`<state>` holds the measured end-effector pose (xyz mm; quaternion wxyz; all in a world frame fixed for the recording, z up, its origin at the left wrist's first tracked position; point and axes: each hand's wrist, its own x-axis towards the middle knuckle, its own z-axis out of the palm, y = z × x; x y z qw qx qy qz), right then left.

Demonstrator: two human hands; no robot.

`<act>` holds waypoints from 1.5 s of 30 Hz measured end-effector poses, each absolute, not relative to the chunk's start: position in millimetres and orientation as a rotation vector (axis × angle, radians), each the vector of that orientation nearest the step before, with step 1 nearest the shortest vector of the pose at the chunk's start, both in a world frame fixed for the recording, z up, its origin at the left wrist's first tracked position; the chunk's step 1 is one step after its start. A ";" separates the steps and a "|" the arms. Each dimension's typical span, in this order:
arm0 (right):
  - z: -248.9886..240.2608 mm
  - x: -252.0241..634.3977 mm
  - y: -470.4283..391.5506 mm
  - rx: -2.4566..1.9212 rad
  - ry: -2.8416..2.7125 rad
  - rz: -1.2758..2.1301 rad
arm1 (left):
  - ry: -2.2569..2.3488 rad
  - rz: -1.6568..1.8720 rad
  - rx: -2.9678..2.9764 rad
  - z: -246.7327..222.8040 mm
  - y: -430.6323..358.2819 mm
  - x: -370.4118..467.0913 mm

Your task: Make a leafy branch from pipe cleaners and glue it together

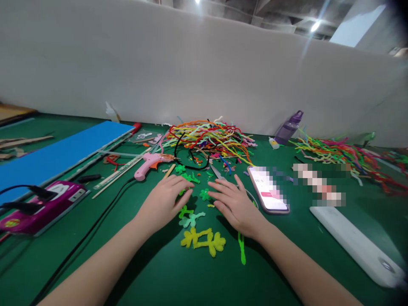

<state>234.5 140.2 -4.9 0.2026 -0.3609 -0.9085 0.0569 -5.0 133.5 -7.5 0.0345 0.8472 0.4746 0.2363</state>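
Note:
My left hand (166, 199) rests over the green table with fingers loosely curved and the thumb apart from them. Under and beside its fingertips lie small green pipe-cleaner shapes (191, 177), partly hidden. My right hand (237, 205) lies palm down, fingers spread, holding nothing. A green pipe-cleaner flower (205, 194) sits between the two hands. Closer to me are a pale mint pipe-cleaner piece (191, 219) and a yellow pipe-cleaner shape (208, 241) with petal-like ends. A bright green loop (242, 250) sticks out below my right wrist. Behind my right fingers are scissors (217, 173), partly covered.
A pink glue gun (149, 164) lies left, its cord running toward me. Farther back is a heap of pipe cleaners (207, 138). A phone (267, 191), white power bank (357, 246) and purple bottle (287, 128) are right; a magenta power strip (47, 206) and blue board (63, 155) left.

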 end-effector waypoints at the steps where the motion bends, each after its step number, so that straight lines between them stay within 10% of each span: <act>1: -4.4 235.7 141.3 -1.027 -2.497 0.162 | 1.417 0.692 2.622 -9.0 132.3 -1.5; 45: -10.4 243.1 147.5 -1.090 -2.196 0.261 | 1.352 0.789 2.623 -11.9 133.6 5.2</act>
